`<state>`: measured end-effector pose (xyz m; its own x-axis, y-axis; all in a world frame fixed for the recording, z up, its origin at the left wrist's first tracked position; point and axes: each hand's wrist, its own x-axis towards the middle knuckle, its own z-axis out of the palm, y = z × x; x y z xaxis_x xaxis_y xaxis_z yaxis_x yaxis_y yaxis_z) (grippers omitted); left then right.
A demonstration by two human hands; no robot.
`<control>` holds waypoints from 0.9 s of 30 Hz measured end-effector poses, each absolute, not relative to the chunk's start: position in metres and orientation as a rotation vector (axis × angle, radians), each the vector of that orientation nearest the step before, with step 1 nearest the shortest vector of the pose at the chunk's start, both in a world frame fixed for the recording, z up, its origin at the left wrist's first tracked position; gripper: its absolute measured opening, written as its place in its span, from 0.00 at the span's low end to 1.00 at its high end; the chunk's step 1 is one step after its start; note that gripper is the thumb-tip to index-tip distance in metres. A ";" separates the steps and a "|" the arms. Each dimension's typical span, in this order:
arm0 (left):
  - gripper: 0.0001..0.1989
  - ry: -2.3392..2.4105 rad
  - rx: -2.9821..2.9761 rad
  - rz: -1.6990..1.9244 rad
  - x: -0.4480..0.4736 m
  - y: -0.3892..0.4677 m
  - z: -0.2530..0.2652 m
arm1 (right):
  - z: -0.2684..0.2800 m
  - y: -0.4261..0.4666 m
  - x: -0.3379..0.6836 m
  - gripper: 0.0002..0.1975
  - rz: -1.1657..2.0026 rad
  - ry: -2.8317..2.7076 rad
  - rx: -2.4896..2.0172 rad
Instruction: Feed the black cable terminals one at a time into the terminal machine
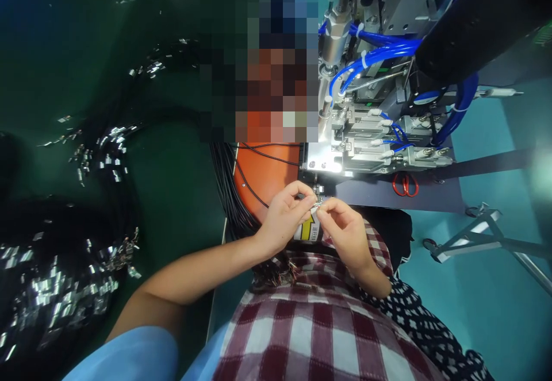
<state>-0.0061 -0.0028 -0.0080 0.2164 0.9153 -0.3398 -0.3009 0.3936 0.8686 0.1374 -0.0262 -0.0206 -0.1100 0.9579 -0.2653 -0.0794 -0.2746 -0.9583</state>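
My left hand (290,214) is closed in a pinch at the front of the machine, with its fingertips on a small shiny metal connector (318,203). My right hand (345,229) pinches from the other side, and its fingertips meet the same small piece. Fingers hide most of it, so its exact shape cannot be made out. A thin black cable (254,184) runs over the orange surface (269,177) towards my left hand. Just beyond the fingertips is the machine's metal work head (323,160). Below them a white label with a yellow arrow (307,229) shows.
A bundle of black cables (224,185) hangs over the orange edge at left. Many cables with shiny metal ends (56,289) lie on the dark green surface. Blue air tubes (379,42) and cylinders fill the machine at right. Red-handled scissors (405,185) lie on its grey base.
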 end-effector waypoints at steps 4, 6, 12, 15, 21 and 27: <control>0.12 0.956 0.814 0.852 -0.009 0.002 -0.003 | -0.022 -0.028 0.138 0.10 1.452 -1.081 -1.328; 0.11 0.949 0.901 0.770 -0.010 0.005 0.001 | -0.023 -0.029 0.141 0.08 1.398 -1.126 -1.333; 0.06 1.001 1.055 0.711 -0.011 0.009 0.006 | -0.028 -0.032 0.149 0.05 1.218 -1.241 -1.340; 0.07 1.049 1.024 0.692 -0.010 0.007 0.005 | -0.028 -0.030 0.157 0.03 1.215 -1.287 -1.339; 0.06 1.106 1.052 0.706 -0.009 0.000 -0.001 | -0.015 -0.022 0.167 0.04 1.067 -1.425 -1.362; 0.05 1.108 1.131 0.768 -0.008 -0.001 -0.004 | -0.012 -0.021 0.160 0.04 0.884 -1.577 -1.369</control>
<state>-0.0081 -0.0013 -0.0044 0.3029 0.9094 -0.2851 0.0516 0.2831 0.9577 0.1598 -0.0208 -0.0121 -0.0433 0.9881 0.1473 0.3902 0.1525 -0.9080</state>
